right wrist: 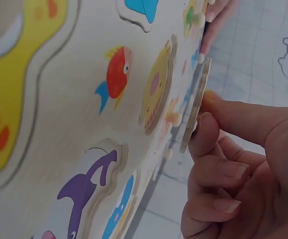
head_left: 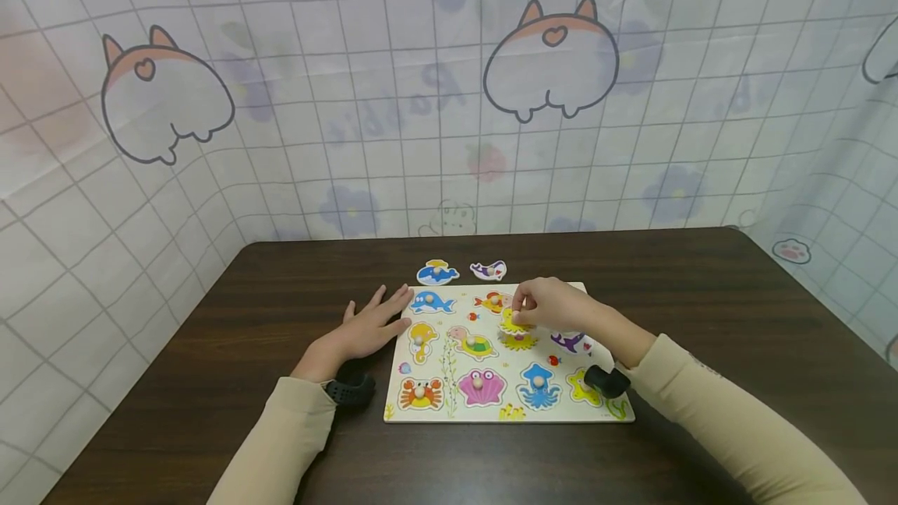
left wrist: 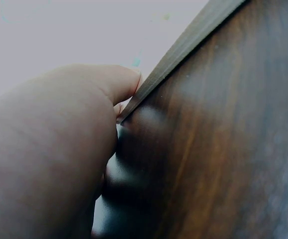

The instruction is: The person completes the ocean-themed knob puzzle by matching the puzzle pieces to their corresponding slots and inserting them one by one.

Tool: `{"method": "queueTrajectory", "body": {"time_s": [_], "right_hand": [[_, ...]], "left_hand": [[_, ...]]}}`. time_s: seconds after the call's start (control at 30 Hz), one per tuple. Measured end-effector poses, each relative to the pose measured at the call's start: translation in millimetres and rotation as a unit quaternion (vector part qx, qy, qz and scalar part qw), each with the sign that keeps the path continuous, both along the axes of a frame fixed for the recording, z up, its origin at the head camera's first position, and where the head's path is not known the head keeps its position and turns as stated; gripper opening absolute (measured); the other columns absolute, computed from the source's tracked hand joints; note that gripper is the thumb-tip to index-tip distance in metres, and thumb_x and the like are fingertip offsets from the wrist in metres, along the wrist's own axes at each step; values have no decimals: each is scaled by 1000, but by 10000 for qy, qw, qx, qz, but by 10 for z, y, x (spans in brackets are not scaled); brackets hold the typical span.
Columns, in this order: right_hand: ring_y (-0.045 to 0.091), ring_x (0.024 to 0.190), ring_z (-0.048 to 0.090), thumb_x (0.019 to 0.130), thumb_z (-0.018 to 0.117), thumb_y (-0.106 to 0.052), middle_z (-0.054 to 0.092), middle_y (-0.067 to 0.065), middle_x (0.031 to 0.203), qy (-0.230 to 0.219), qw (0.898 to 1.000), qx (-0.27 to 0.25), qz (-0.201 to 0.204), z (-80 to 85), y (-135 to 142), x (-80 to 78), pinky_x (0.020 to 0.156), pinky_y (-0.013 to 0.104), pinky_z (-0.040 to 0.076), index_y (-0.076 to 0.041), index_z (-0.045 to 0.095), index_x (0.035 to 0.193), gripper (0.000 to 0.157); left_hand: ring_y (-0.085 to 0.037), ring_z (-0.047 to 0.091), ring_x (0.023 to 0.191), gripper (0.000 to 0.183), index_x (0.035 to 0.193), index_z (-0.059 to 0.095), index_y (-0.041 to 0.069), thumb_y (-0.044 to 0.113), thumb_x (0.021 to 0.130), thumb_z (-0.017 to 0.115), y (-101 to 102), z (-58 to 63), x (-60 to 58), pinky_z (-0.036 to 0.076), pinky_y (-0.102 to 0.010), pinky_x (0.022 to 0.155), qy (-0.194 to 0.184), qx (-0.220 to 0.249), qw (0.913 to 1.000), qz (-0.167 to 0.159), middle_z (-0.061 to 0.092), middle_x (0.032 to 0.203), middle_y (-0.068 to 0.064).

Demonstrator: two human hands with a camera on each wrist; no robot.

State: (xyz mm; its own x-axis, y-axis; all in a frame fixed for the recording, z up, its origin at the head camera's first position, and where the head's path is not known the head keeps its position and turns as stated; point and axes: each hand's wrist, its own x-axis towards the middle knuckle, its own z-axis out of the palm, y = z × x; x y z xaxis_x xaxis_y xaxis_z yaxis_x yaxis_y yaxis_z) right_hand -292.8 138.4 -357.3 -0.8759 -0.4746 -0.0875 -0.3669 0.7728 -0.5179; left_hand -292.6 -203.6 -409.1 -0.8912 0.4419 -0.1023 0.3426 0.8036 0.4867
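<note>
My right hand [head_left: 561, 306] pinches a yellow puzzle piece [head_left: 514, 321] between thumb and fingers. In the right wrist view this wooden piece [right wrist: 197, 104] is edge-on, tilted and raised off the puzzle board [right wrist: 79, 117]. Close beside it is a recess [right wrist: 156, 89] with a yellow picture printed inside. My left hand [head_left: 365, 330] lies with fingers spread at the left edge of the board [head_left: 438, 418]. The left wrist view has the thumb [left wrist: 119, 82] against the board's edge. Knobbed pieces on the board include a crab [head_left: 421, 393], a pink shell [head_left: 482, 387] and a blue squid [head_left: 539, 386].
Beyond the board's far edge, a blue whale piece [head_left: 437, 273] and a purple whale piece [head_left: 488, 270] lie on the dark table [head_left: 281, 287]. A purple recess [head_left: 570, 342] is near my right wrist. A black wrist camera [head_left: 607, 382] partly covers the yellow starfish [head_left: 581, 386].
</note>
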Motion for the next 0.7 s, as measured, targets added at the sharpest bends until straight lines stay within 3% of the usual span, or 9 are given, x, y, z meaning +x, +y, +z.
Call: {"method": "queueTrajectory", "body": {"time_s": [0.7], "right_hand": [[15, 68, 51, 93, 77, -16, 57, 1, 75, -196, 9968, 747, 197, -20, -61, 43, 63, 28, 42, -12, 66, 87, 14]], "left_hand": [[-39, -5, 156, 68, 166, 17, 17, 45, 110, 43, -2, -2, -3, -12, -74, 111, -29, -50, 10000, 66, 9, 172, -7]]}}
